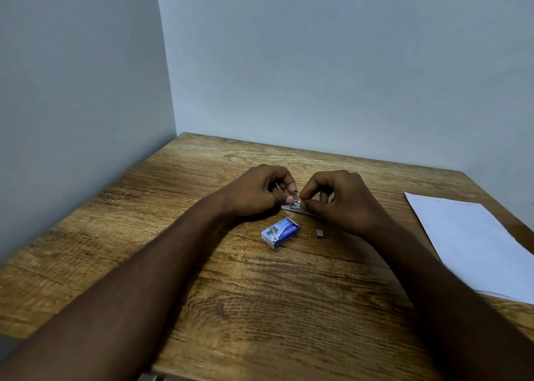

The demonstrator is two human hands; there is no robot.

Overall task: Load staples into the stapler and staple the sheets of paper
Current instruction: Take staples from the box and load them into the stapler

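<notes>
both of my hands are working over the stapler (297, 207), a small silvery thing lying on the worktop (260, 308) toward the far middle, its flat base poking out between my fingers. my left hand (260, 191) is curled shut around its left end, thumb and forefinger pinching to steady it. my right hand (344, 198) is closed in a pinch at the right end, fingertips pressed on what looks like a strip of staples going into the channel, though the piece is too small and too covered for me to be sure.

to do this well, i think i should keep the left hand firm so the body does not skate on the wood, line the strip up straight with the track, and press down gently so it seats without buckling or breaking apart.

just near of the stapler sits the blue staple box (280, 233), and to its right a small grey piece (319, 233), likely a broken-off bit of staples, lies loose on the wood. the sheets of paper (474, 245) wait well apart at the right edge, untouched. nothing blocks my hands; the only nuisance is my own fingers hiding the channel from my view
</notes>
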